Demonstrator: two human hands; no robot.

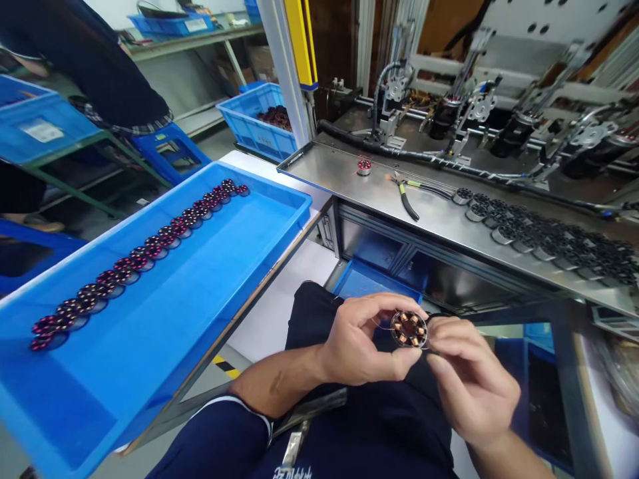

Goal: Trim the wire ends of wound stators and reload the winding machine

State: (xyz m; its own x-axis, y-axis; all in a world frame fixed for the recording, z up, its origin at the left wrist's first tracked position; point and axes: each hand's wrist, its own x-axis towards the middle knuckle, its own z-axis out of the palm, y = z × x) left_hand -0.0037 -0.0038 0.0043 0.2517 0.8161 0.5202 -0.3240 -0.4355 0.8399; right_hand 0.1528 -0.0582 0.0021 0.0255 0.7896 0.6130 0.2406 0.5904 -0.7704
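Navy shirt cloth, with white lettering at its lower edge, lies just below the fingers, nearest the camera. Above it, the left hand grips a copper-wound stator between its thumb and curled forefinger, turning the ring of copper coils up toward the camera. From the stator's left side a thin wire sticks out inside the curve of those fingers. The right hand has its fingers bent against the stator's right edge, thumb and fingertips near each other; whether they pinch a wire I cannot tell. Left of the fingers stretches a long blue tray, where red-and-black stators stand in a slanting row along the far side. Beyond the fingertips, on a steel bench, are one red-wound stator and, to its right, green-and-black pliers. Farther right of the fingers, black stator cores are crowded together, with a winding machine behind them.
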